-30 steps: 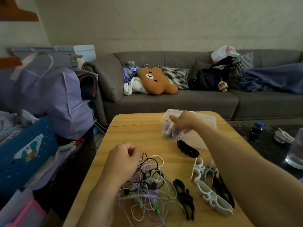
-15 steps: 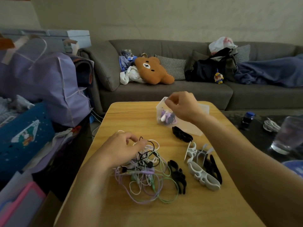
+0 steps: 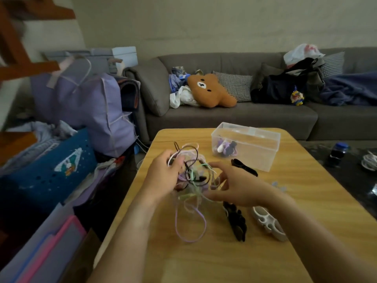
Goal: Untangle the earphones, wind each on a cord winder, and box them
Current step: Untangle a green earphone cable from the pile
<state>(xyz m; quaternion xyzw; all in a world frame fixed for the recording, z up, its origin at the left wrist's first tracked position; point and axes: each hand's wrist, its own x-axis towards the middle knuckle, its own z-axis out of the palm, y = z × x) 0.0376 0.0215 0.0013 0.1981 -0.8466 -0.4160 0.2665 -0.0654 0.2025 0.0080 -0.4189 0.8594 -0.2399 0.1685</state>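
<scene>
thin glossy earphone cords (image 3: 190, 176), lilac, green and black, loop in a knot above the wood-grain bench (image 3: 306, 201). left hand (image 3: 163, 176) fingers pinch the cords; right hand (image 3: 238, 186) fingers spread beside them.

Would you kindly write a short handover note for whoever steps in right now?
Left hand: grips the tangle of earphones, lifted partly off the table.
Right hand: open, fingers spread at the tangle's right side, holding nothing.
Clear box: open, at the far side of the table, with one wound purple set inside.
Winders: black ones at and, a white one near the right forearm, all empty.
Done: one set boxed.
Left: separate the remaining cords, wind each on a winder, box them.
</scene>
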